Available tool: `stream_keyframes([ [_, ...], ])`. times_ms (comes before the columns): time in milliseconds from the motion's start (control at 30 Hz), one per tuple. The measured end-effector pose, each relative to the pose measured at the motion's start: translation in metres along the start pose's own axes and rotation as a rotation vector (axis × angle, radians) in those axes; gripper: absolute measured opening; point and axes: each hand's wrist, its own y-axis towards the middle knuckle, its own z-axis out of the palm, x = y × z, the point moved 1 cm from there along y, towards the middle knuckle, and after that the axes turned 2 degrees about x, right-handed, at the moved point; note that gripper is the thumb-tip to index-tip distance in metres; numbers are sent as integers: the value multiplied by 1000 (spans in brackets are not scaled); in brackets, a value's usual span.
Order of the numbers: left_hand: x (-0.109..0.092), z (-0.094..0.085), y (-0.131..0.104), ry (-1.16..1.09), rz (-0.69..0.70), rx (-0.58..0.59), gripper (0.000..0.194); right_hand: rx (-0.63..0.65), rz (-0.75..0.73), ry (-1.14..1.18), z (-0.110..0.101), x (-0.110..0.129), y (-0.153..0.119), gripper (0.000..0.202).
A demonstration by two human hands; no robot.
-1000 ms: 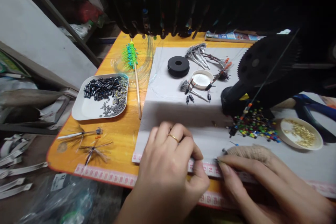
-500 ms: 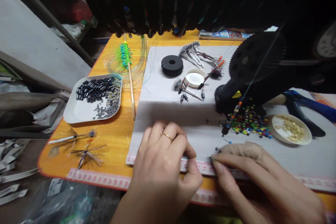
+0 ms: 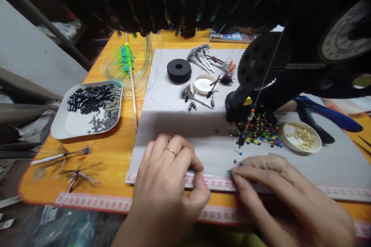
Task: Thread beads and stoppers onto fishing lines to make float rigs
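My left hand [image 3: 168, 185], with a gold ring, is pinched closed over the pink measuring tape [image 3: 213, 183] at the board's front edge; whatever lies between its fingertips is too fine to make out. To its right, my right hand [image 3: 278, 197] has thumb and forefinger pressed together on something small and dark, and a tan wrap covers one finger. Just beyond the right fingertips lie a blue-headed pin [image 3: 240, 153] and a small grey bead [image 3: 235, 161]. Colourful beads [image 3: 261, 131] are heaped behind that hand, beside a round dish [image 3: 315, 144] of gold pieces.
A white tray [image 3: 65, 123] of black and grey pieces stands on the left. A black spool [image 3: 179, 71], a white ring-shaped lid [image 3: 204, 84] and wired bundles lie on the board. A dark geared device [image 3: 261, 63] and blue-handled pliers [image 3: 333, 115] are at the right.
The view has shifted right, so the tray, board and spool appear farther left. My hands are slightly farther apart in the picture, both still pinched.
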Motion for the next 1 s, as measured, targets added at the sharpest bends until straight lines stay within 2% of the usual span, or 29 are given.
stream_keyframes([
  [267, 0, 0, -2, -2, 3, -20, 17, -6, 24, 4, -4, -3, -3, 16],
  [500, 0, -1, -1, -29, 2, 6, 18, -39, 27, 6, -4, -4, -3, 17],
  [1000, 2, -1, -2, -15, 8, -4, 18, -18, 18, -22, -5, -4, -4, 16],
])
